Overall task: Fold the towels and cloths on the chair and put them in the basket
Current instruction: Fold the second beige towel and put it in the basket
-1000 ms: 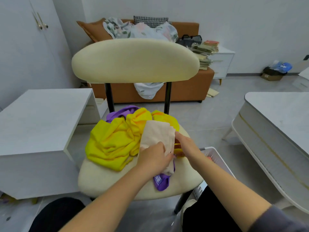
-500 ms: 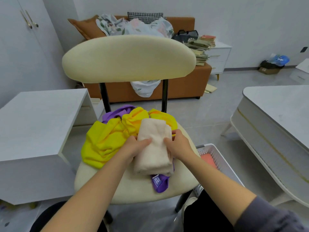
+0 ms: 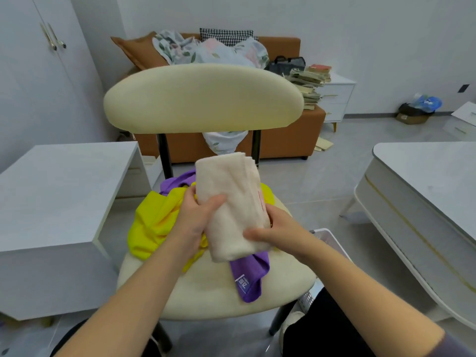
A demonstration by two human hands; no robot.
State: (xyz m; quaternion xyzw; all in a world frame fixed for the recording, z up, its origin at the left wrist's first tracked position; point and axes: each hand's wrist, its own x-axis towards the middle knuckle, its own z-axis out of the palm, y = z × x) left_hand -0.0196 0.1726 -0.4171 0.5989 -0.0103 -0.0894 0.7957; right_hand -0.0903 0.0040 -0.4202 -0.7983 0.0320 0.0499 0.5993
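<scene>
A folded beige towel (image 3: 231, 199) is held up above the cream chair (image 3: 206, 289). My left hand (image 3: 192, 217) grips its left side with the thumb across the front. My right hand (image 3: 278, 233) grips its lower right corner. On the seat under it lie a crumpled yellow cloth (image 3: 154, 222) and a purple cloth (image 3: 248, 276) with a label hanging over the front. The white basket (image 3: 327, 237) stands on the floor right of the chair, mostly hidden behind my right arm.
A white cabinet (image 3: 59, 197) stands close on the left and a white table (image 3: 427, 202) on the right. Behind the chair is an orange sofa (image 3: 283, 145) with bedding, and a drawer unit (image 3: 334, 99) stacked with books.
Both hands have lifted the folded beige towel off the pile and raised it above the seat. The view has moved closer.
</scene>
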